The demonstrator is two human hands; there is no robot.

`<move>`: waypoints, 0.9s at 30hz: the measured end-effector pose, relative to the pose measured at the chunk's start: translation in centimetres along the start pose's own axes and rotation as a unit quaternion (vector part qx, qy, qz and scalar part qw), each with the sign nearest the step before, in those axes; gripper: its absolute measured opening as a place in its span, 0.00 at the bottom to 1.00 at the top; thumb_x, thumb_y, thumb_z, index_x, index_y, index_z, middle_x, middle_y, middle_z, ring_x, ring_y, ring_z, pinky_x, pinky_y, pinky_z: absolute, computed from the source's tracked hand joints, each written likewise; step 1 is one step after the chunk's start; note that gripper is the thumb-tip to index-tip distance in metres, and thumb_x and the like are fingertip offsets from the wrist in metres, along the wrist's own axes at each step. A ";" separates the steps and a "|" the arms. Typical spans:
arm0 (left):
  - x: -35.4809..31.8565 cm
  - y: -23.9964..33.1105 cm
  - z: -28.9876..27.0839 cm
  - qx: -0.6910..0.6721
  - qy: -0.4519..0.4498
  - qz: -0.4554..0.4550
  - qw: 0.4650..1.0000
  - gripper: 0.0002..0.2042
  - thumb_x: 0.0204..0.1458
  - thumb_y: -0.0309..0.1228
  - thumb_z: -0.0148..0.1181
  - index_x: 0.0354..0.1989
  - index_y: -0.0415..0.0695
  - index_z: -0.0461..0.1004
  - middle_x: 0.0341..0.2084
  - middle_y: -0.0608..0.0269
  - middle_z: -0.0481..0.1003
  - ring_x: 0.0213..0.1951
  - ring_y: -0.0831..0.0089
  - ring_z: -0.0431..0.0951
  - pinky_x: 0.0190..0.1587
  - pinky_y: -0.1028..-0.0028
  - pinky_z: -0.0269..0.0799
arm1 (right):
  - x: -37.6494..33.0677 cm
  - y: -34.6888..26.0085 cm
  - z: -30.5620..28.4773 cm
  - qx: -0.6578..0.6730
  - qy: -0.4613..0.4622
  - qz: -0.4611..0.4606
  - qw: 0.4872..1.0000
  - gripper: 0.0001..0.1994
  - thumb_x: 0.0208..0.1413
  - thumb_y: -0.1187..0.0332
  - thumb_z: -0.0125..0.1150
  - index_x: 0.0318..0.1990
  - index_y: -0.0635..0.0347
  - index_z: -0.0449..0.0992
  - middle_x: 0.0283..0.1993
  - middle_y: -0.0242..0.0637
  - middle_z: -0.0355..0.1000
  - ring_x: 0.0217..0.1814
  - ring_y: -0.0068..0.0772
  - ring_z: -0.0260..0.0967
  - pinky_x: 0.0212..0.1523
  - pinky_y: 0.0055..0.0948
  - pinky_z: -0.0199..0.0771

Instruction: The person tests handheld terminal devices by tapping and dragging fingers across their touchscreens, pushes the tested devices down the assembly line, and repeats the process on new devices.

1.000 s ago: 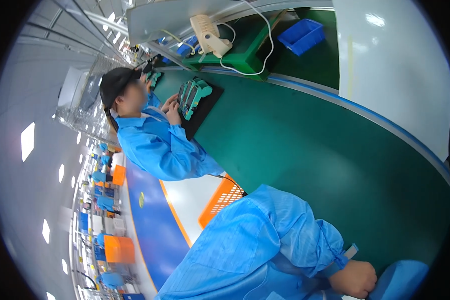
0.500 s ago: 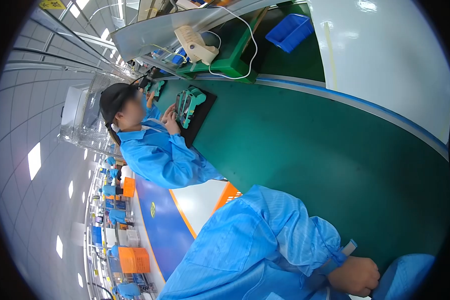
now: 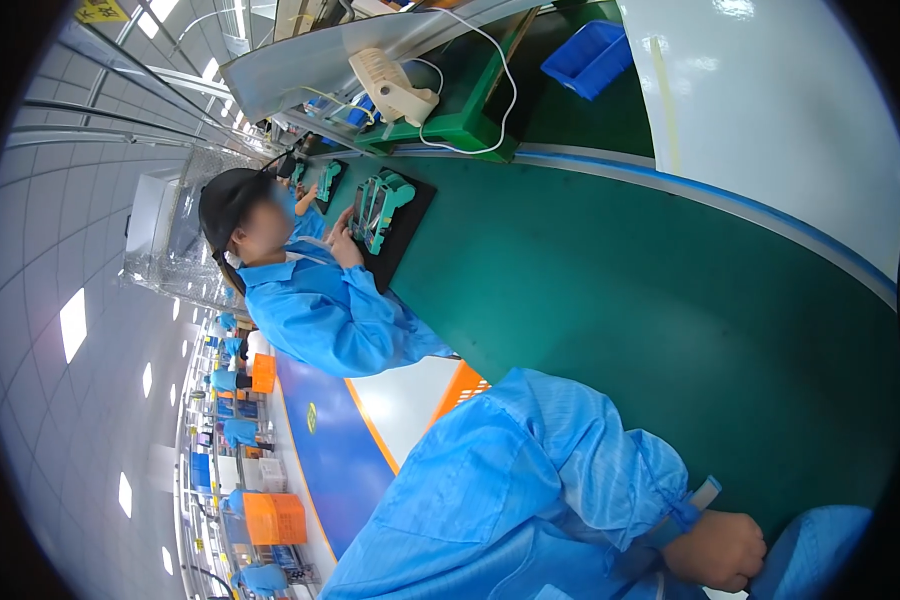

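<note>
My left hand [image 3: 716,551], closed with its fingers curled under, rests low at the right, beside the blue sleeve [image 3: 812,553] of my right arm. Nothing shows sticking out of it; its palm side is hidden. A pale band [image 3: 705,492] circles the left wrist over the cuff of my blue sleeve [image 3: 590,460]. My right hand is out of sight. Beyond my left arm lies the green work surface [image 3: 610,290]. Farther along it, a co-worker in a blue coat [image 3: 325,310] has a hand at a teal fixture [image 3: 380,212] on a black board [image 3: 410,235].
A second teal fixture [image 3: 330,180] sits farther down the line, near another person's hand. Past the metal rail [image 3: 730,205] are a blue bin [image 3: 587,60], a cream device [image 3: 392,88] with a white cable, and a white panel [image 3: 770,110]. Orange crates [image 3: 275,518] stand across the aisle.
My left hand stays closed in nearly the same place. The view has shifted slightly. The co-worker's hands have moved at the teal fixture, and the farther fixture shows more fully.
</note>
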State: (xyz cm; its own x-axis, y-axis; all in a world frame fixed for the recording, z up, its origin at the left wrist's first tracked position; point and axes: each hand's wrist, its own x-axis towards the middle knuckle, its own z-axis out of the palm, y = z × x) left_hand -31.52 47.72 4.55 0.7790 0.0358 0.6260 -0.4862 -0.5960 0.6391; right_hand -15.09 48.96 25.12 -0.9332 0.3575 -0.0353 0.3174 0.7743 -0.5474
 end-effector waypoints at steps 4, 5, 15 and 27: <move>-0.3 -0.5 0.7 -0.003 0.013 0.008 1.000 0.09 0.37 0.33 0.58 0.17 0.40 0.70 0.19 0.52 0.69 0.25 0.54 0.72 0.25 0.60 0.67 | 0.2 0.1 0.4 0.003 0.000 -0.019 1.000 0.10 0.50 0.68 0.58 0.36 0.66 0.76 0.32 0.40 0.73 0.35 0.34 0.70 0.35 0.33 0.72; -0.3 -0.5 0.6 0.000 0.012 0.012 1.000 0.09 0.37 0.34 0.58 0.17 0.40 0.70 0.18 0.52 0.69 0.25 0.54 0.72 0.25 0.59 0.67 | 0.3 0.2 0.5 0.004 0.001 -0.024 1.000 0.10 0.50 0.68 0.58 0.36 0.66 0.76 0.32 0.40 0.73 0.35 0.34 0.70 0.35 0.33 0.72; -0.5 -0.7 1.3 0.002 0.032 0.023 0.999 0.10 0.37 0.34 0.58 0.15 0.41 0.70 0.17 0.53 0.69 0.23 0.55 0.72 0.23 0.59 0.67 | 1.2 0.3 1.0 0.004 -0.001 -0.070 0.998 0.11 0.50 0.68 0.57 0.37 0.66 0.76 0.33 0.40 0.73 0.37 0.34 0.70 0.36 0.34 0.72; 0.5 0.5 -2.1 -0.015 -0.070 -0.010 0.997 0.07 0.50 0.32 0.52 0.28 0.42 0.70 0.27 0.55 0.69 0.32 0.57 0.73 0.34 0.62 0.70 | 2.3 0.1 0.7 -0.008 -0.028 -0.129 0.991 0.12 0.50 0.67 0.56 0.38 0.66 0.76 0.34 0.41 0.73 0.39 0.35 0.71 0.38 0.34 0.72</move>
State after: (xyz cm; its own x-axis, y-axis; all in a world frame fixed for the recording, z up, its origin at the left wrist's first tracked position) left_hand -32.19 49.07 6.13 0.8356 -0.0660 0.5454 -0.4794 -0.5724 0.6653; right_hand -17.34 49.47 24.41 -0.9913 0.1184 0.0574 0.0701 0.8443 -0.5312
